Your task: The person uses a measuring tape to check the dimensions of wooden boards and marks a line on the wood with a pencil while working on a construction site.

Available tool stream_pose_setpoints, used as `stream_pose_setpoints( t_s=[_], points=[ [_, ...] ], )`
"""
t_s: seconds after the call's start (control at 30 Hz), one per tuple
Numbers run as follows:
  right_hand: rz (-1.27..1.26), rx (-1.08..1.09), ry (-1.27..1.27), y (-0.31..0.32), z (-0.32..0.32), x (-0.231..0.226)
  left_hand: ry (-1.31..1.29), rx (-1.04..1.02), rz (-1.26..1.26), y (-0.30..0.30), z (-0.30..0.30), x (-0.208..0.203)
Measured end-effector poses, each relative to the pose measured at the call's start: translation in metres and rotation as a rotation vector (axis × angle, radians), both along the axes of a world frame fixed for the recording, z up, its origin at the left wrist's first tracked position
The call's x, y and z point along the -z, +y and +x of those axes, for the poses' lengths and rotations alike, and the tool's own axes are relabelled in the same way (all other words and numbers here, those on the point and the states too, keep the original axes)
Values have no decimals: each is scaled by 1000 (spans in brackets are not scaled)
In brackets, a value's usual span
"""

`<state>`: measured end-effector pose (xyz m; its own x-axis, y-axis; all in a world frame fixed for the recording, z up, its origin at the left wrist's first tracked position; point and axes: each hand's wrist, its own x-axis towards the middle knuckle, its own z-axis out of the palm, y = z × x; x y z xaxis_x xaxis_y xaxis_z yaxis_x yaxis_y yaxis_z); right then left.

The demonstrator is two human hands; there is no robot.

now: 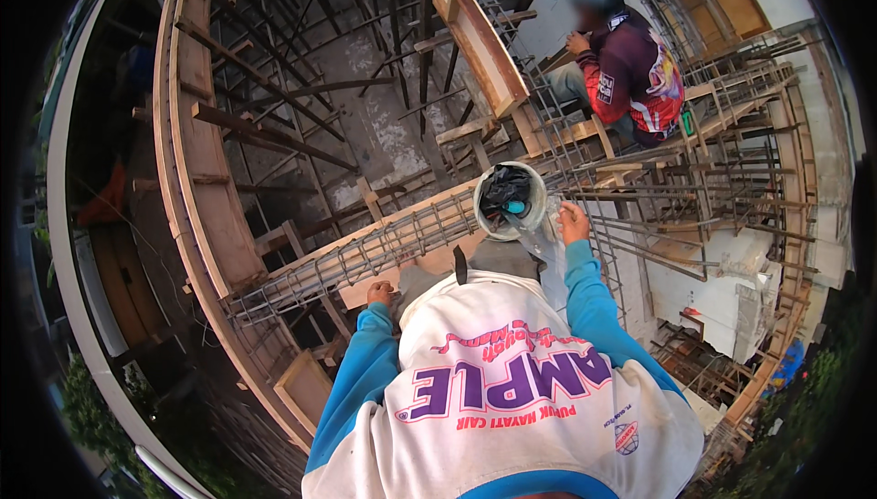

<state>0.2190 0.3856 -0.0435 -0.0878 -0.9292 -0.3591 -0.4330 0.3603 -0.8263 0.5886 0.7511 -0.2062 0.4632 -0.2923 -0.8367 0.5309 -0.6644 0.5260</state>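
Note:
My right hand (573, 223) is closed, its fingers pinched at the upper edge of a clear plastic bag (548, 248). The bag hangs beside a pale round bucket (540, 210), just right of my lap. Inside the bucket lie a crumpled black plastic bag (504, 186) and a small teal object (515, 207) whose kind I cannot make out. My left hand (380, 293) has its fingers curled, low by my left thigh and close to a long rebar cage (365, 252). Whatever it may grip is hidden.
Wooden formwork (215, 197) runs along the left, with a deep drop crossed by timber props (274, 143) ahead. A co-worker (630, 79) sits on the beam at far right. Rebar bars (658, 234) stick out to my right, above a white block wall (722, 289).

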Motion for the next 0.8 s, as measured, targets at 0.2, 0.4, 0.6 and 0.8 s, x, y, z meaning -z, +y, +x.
stream_pose_setpoints(
  t_s=[0.2,0.4,0.6,0.8],
  points=[
    [-5,34,-7,-6,-3,1,8,26,57,-23,4,-16],
    [-31,53,-9,-7,-6,8,14,212,94,-42,11,-24],
    [-38,48,14,-4,-5,3,5,256,86,-61,20,-22],
    [14,58,17,0,6,-10,-26,277,101,-61,33,-3]
  ],
)
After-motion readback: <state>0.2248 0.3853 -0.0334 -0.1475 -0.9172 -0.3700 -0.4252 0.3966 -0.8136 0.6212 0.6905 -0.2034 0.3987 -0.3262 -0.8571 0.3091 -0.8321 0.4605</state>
